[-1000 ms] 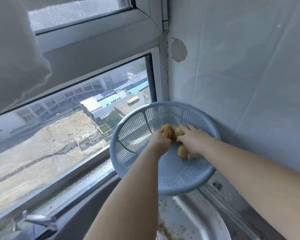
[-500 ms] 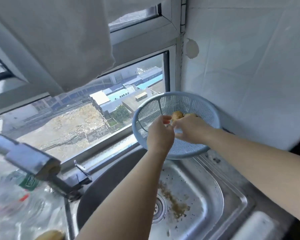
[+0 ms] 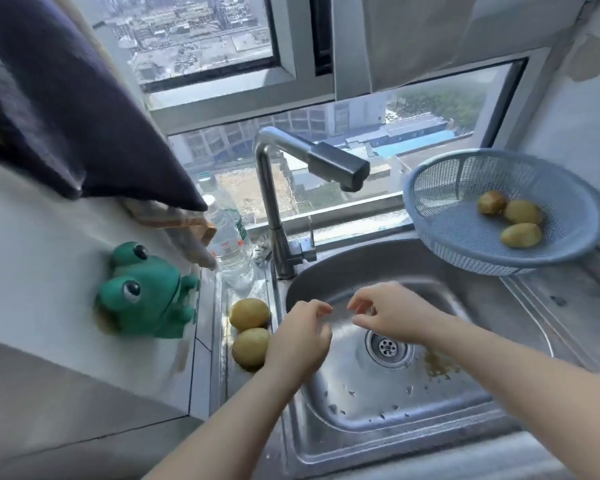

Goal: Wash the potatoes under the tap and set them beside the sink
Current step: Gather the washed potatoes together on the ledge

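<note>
hands: left hand [image 3: 300, 336] and right hand [image 3: 387, 315] empty, loosely curled over sink [image 3: 378, 403].
advice: i'd grip one potato [image 3: 250, 351] fully, turning it under tap [image 3: 340, 168].

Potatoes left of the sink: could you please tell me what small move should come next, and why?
Probably the left hand should take the near potato, which lies right beside it. That hand and the right hand hang empty over the sink, and three potatoes already sit in the colander.
</note>
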`<state>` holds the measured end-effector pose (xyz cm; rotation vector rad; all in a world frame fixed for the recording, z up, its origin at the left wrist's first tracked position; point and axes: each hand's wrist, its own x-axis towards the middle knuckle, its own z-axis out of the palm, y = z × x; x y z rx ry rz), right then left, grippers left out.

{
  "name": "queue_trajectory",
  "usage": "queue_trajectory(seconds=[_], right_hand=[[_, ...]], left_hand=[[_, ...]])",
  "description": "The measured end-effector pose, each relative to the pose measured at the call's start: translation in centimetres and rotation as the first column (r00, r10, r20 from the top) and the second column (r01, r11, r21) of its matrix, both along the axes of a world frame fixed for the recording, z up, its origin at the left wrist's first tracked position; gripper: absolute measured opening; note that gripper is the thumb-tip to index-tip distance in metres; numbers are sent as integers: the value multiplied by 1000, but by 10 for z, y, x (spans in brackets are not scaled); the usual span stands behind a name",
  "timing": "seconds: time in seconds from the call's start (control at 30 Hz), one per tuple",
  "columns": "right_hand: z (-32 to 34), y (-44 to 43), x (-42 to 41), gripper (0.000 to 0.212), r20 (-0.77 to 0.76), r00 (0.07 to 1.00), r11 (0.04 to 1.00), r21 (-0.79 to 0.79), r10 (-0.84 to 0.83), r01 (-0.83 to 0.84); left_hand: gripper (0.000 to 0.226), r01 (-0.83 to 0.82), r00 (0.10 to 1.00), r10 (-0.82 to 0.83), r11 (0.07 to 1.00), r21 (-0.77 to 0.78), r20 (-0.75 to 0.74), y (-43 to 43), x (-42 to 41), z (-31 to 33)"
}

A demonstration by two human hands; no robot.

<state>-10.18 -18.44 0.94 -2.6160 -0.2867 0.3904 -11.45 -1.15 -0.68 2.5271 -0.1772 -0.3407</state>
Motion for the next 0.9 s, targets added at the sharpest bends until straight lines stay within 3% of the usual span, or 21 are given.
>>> queue_trajectory(seconds=[0.13, 0.27, 0.57, 0.67, 0.9], right_hand=[[-23, 56, 4, 27, -79, 988, 991, 39, 134, -131], [-38, 93, 21, 39, -44, 969, 970, 10, 244, -244], [-61, 148, 70, 66, 145, 802, 799, -295, 579, -524], [-71, 159, 77, 61, 138, 791, 779, -342, 595, -526], [-85, 167, 82, 48, 210, 832, 852, -241, 513, -464]], left_hand=[[45, -93, 995, 95, 974, 208, 0, 41, -10, -7], [52, -93, 987, 129, 944, 318, -96, 65, -15, -20], [54, -32, 999, 42, 883, 469, -11, 78, -20, -35], [55, -42, 998, 58, 867, 496, -19, 81, -17, -34], [42, -68, 996, 19, 815, 576, 91, 88, -13, -45]])
